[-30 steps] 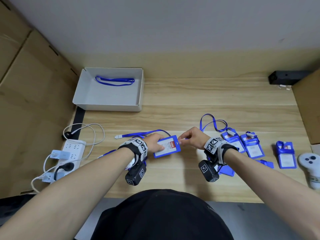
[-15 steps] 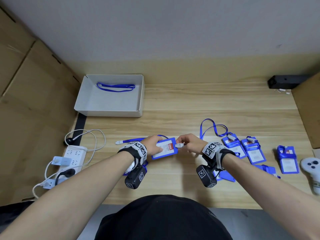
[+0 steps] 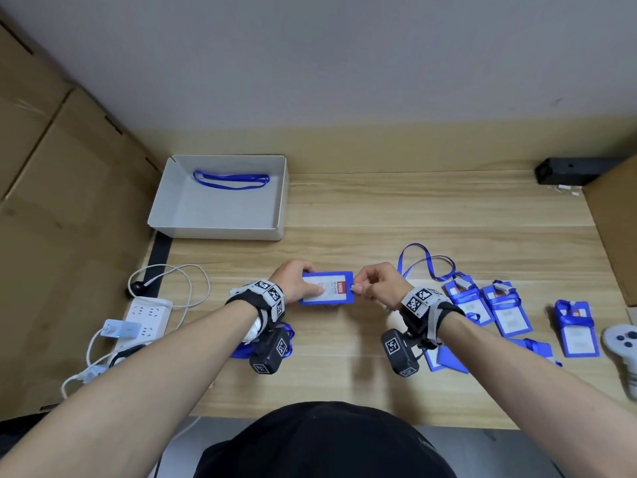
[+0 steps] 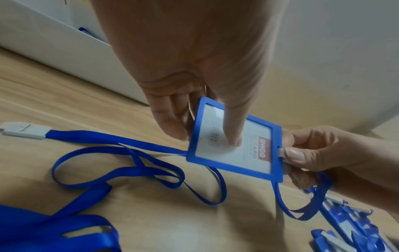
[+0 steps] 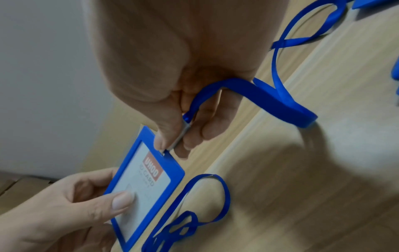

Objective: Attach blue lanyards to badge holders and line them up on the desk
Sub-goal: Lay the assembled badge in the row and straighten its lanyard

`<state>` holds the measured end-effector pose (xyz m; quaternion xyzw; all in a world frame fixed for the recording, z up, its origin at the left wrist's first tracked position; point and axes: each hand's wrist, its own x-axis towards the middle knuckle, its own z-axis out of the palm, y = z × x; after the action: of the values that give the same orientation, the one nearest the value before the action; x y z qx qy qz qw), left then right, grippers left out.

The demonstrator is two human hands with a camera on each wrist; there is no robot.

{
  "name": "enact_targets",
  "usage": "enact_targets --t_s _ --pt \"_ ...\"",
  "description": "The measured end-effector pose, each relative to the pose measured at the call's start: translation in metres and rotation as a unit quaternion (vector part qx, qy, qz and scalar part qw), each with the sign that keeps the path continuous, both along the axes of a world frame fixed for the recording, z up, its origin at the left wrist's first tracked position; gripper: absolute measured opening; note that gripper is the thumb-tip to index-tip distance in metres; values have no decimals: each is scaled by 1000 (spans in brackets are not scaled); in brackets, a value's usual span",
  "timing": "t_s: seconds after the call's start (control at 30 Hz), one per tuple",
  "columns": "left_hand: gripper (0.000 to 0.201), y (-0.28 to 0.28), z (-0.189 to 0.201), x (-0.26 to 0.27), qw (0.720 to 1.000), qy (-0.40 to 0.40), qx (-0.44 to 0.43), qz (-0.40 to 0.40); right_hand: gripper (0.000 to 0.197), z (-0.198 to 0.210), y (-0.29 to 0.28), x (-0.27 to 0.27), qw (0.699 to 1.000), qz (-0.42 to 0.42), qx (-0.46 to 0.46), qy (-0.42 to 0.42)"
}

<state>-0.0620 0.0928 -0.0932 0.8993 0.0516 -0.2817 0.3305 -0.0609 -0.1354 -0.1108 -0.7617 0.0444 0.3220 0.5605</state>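
A blue badge holder with a white ID card hangs just above the desk's middle. My left hand grips its left end, thumb on the card face. My right hand pinches the white clip of a blue lanyard at the slot in the holder's top edge. The lanyard trails right from that hand over the desk. Another blue lanyard with a white clip lies under the holder.
Several badge holders with lanyards lie in a row at the right, one more beside a grey controller. A white box at back left holds a blue lanyard. A power strip with cables sits left.
Both hands have drawn closer together. The right hand has brought the lanyard clip up to the slot at the holder's top edge. The holder now lies level instead of tilted.
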Motion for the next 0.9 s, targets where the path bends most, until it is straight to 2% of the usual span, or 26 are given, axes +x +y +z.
enact_targets --t_s 0.2,0.3,0.4,0.6,0.77,0.9 --pt "26 -2 -8 8 997 -8 -52 62 4 0 -3 16 998 -53 26 13" --pt "42 -3 -10 18 992 -28 -70 101 5 -5 -4 28 998 -59 21 18" --pt "46 -2 -10 35 990 -40 -66 116 9 -11 -3 44 998 -57 16 6" --pt "44 -2 -6 84 986 -61 -71 139 11 -9 11 105 996 -86 12 -14" --pt "44 -1 -2 139 984 -99 -49 136 22 -17 30 178 990 -135 -7 -30" --pt "48 -1 -15 172 993 -58 -16 105 18 -32 50 227 990 -129 -35 -45"
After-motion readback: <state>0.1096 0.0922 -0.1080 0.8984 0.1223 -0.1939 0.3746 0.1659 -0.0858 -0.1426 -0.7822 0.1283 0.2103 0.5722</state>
